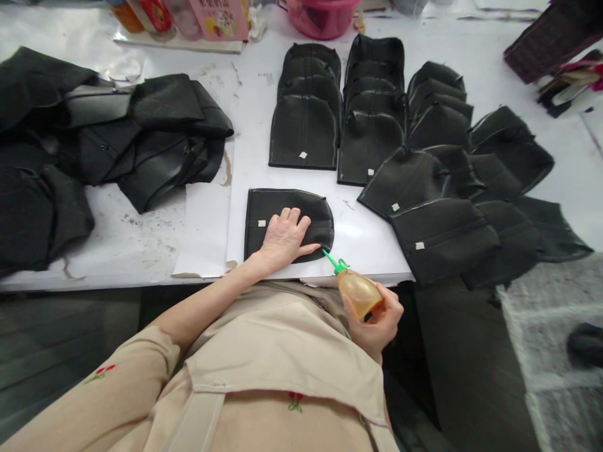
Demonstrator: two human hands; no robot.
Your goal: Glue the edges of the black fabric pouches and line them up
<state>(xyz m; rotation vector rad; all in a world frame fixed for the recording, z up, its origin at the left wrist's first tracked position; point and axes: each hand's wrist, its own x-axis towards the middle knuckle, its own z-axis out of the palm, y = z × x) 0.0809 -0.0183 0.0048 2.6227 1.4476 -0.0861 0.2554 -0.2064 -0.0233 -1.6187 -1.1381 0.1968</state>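
On the white table point(367, 232) near the front edge, black piece point(282, 199) lying flat | left hand point(285, 235) palm-down on it, not gripping, thumb point(309, 249) stuck out sideways | right hand point(384, 320) wrapped round an amber squeeze bottle point(358, 294), green nozzle point(331, 258) at the curved end

My head-worn view looks from above the near edge of the desk point(370, 242), facing forward and steeply down across it. I'm in close: the beige apron point(287, 348) takes up the foreground before the desk, whose white top stretches toward my upper border.
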